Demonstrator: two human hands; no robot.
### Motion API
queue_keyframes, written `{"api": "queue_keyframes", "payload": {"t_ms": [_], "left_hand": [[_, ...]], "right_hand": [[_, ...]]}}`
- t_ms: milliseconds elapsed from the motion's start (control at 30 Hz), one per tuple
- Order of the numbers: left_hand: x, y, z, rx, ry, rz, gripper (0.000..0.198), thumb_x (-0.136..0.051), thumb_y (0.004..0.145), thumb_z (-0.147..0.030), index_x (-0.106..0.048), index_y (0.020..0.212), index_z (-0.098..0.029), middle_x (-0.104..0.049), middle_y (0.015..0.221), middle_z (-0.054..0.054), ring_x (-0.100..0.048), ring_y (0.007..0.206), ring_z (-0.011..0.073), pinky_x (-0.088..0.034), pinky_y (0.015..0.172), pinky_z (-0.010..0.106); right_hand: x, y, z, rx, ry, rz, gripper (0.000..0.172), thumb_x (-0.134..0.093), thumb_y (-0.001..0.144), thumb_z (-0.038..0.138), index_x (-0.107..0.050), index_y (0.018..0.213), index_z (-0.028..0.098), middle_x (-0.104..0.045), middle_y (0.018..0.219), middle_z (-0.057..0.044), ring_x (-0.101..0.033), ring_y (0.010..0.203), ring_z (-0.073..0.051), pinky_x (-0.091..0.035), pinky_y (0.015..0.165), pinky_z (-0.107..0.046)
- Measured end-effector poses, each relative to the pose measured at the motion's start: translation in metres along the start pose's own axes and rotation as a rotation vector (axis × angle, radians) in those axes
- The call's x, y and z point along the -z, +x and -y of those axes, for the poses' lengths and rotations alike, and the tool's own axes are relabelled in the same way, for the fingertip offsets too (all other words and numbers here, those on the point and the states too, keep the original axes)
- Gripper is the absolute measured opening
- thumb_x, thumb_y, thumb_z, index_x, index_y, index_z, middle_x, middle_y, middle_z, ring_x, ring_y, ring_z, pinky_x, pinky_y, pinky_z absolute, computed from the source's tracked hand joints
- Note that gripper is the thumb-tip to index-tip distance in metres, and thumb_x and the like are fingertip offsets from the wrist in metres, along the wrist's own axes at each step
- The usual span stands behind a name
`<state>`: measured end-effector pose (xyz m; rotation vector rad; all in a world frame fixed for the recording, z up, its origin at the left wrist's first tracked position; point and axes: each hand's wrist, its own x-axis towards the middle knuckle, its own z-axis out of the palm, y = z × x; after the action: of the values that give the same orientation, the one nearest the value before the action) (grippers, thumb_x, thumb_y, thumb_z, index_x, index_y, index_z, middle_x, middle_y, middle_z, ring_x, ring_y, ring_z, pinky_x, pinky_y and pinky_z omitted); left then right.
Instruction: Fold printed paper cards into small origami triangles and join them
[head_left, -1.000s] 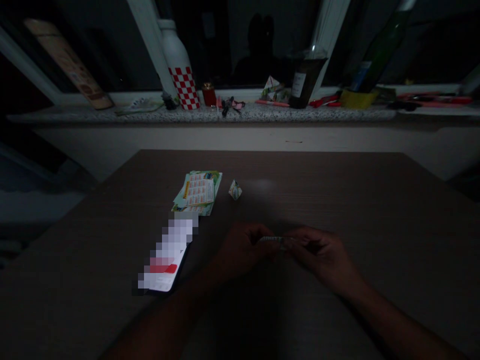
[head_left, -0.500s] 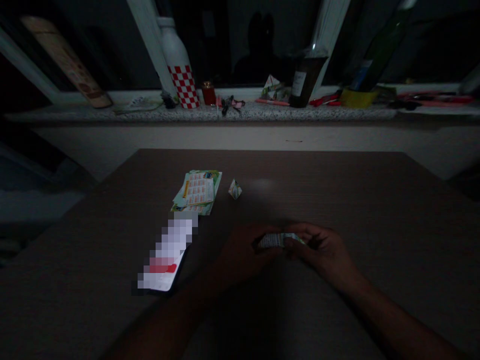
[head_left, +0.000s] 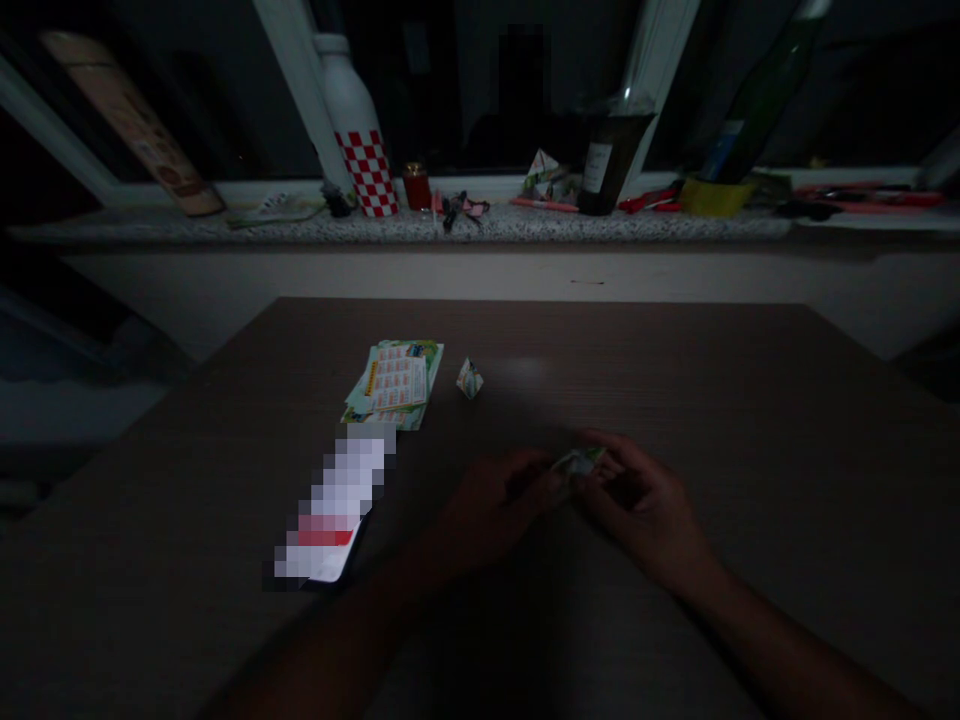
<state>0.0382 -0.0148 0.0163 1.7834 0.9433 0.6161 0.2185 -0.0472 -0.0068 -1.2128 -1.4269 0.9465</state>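
A small folded piece of printed paper [head_left: 583,462] is held between both hands above the table. My left hand [head_left: 499,500] pinches its left end between thumb and fingers. At the paper's right side, my right hand [head_left: 645,500] grips it with thumb and fingertips. Beyond my left hand, a small folded paper shape [head_left: 470,379] stands on the table. To its left lies a loose stack of printed paper sheets [head_left: 397,380]. A lit phone [head_left: 337,515] rests nearer to me, left of my left forearm, its screen partly blurred out.
The brown table [head_left: 712,380] reaches to the wall below a window. On the stone sill [head_left: 495,232] stand a checkered bottle [head_left: 366,150], a small red jar [head_left: 416,187], a dark cup [head_left: 606,165], a green bottle [head_left: 765,95] and a tilted patterned cylinder [head_left: 139,130].
The held paper has turned, and less of its printed face shows. My right hand's fingers have shifted slightly upward around it. The things on the table stay where they were.
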Motion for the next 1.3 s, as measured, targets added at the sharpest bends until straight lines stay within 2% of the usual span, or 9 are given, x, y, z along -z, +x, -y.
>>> {"api": "queue_keyframes", "payload": {"t_ms": [200, 333, 600, 700, 833, 933, 967, 1100, 1300], "left_hand": [[-0.014, 0.001, 0.004, 0.031, 0.292, -0.149, 0.020, -0.048, 0.087, -0.028, -0.063, 0.077, -0.018, -0.060, 0.064, 0.001, -0.052, 0.056, 0.0147, -0.031, 0.056, 0.027], [-0.015, 0.004, 0.008, 0.108, 0.238, -0.158, 0.018, -0.052, 0.082, -0.028, -0.066, 0.078, -0.018, -0.064, 0.067, 0.001, -0.057, 0.060, 0.0164, -0.034, 0.057, 0.026], [-0.015, 0.005, 0.007, 0.197, 0.183, -0.190, 0.020, -0.055, 0.079, -0.032, -0.064, 0.074, -0.016, -0.063, 0.065, 0.002, -0.056, 0.060, 0.0158, -0.034, 0.054, 0.025], [-0.015, 0.005, 0.010, 0.200, -0.003, -0.186, 0.017, -0.057, 0.078, -0.031, -0.062, 0.073, -0.015, -0.061, 0.066, 0.001, -0.055, 0.062, 0.0151, -0.036, 0.056, 0.024], [-0.015, 0.009, 0.017, 0.212, -0.531, -0.063, 0.017, -0.068, 0.068, -0.029, -0.061, 0.074, -0.014, -0.062, 0.069, 0.001, -0.055, 0.064, 0.0134, -0.041, 0.062, 0.025], [-0.015, 0.012, 0.021, 0.272, -0.835, -0.022, 0.024, -0.075, 0.062, -0.029, -0.063, 0.075, -0.013, -0.062, 0.069, 0.001, -0.057, 0.063, 0.0131, -0.044, 0.064, 0.026], [-0.015, 0.013, 0.021, 0.289, -0.897, -0.028, 0.026, -0.077, 0.060, -0.029, -0.063, 0.075, -0.013, -0.062, 0.069, 0.001, -0.057, 0.062, 0.0132, -0.044, 0.064, 0.027], [-0.014, 0.014, 0.019, 0.340, -0.974, -0.076, 0.031, -0.081, 0.057, -0.031, -0.064, 0.074, -0.012, -0.062, 0.069, 0.001, -0.057, 0.061, 0.0122, -0.046, 0.064, 0.028], [-0.014, 0.013, 0.016, 0.409, -0.936, -0.097, 0.031, -0.084, 0.054, -0.027, -0.065, 0.072, -0.011, -0.063, 0.069, 0.001, -0.058, 0.062, 0.0118, -0.044, 0.062, 0.026]], "right_hand": [[-0.006, -0.001, -0.002, 0.107, -0.274, -0.036, 0.041, -0.059, 0.081, 0.019, -0.052, 0.121, 0.020, -0.065, 0.078, -0.001, -0.065, 0.070, -0.014, -0.053, 0.068, -0.027], [-0.008, -0.001, -0.005, 0.124, -0.256, 0.013, 0.040, -0.059, 0.082, 0.018, -0.048, 0.120, 0.021, -0.066, 0.074, 0.001, -0.064, 0.066, -0.013, -0.052, 0.066, -0.026], [-0.008, 0.001, -0.002, 0.132, -0.333, -0.039, 0.024, -0.060, 0.075, 0.014, -0.044, 0.090, 0.024, -0.060, 0.068, 0.004, -0.060, 0.060, -0.011, -0.046, 0.055, -0.021], [-0.007, 0.001, -0.001, 0.167, -0.335, -0.053, 0.021, -0.061, 0.075, 0.014, -0.044, 0.083, 0.023, -0.058, 0.067, 0.004, -0.059, 0.060, -0.011, -0.046, 0.054, -0.021], [-0.001, 0.001, 0.002, 0.240, -0.327, -0.053, 0.014, -0.061, 0.080, 0.018, -0.048, 0.076, 0.022, -0.059, 0.067, 0.001, -0.058, 0.059, -0.012, -0.047, 0.054, -0.023], [0.005, 0.002, 0.005, 0.351, -0.350, -0.019, 0.005, -0.060, 0.084, 0.016, -0.059, 0.085, 0.021, -0.067, 0.075, -0.002, -0.064, 0.067, -0.014, -0.052, 0.060, -0.025], [0.007, 0.002, 0.006, 0.390, -0.361, 0.013, 0.011, -0.059, 0.085, 0.015, -0.062, 0.092, 0.021, -0.069, 0.083, -0.004, -0.066, 0.073, -0.016, -0.054, 0.065, -0.027], [0.010, 0.001, 0.006, 0.478, -0.412, 0.121, 0.033, -0.060, 0.085, 0.016, -0.061, 0.117, 0.024, -0.069, 0.108, -0.008, -0.067, 0.095, -0.021, -0.058, 0.080, -0.033], [0.006, -0.001, 0.003, 0.514, -0.527, 0.092, 0.030, -0.062, 0.085, 0.020, -0.064, 0.115, 0.022, -0.070, 0.106, -0.010, -0.069, 0.094, -0.022, -0.059, 0.081, -0.034]]}}
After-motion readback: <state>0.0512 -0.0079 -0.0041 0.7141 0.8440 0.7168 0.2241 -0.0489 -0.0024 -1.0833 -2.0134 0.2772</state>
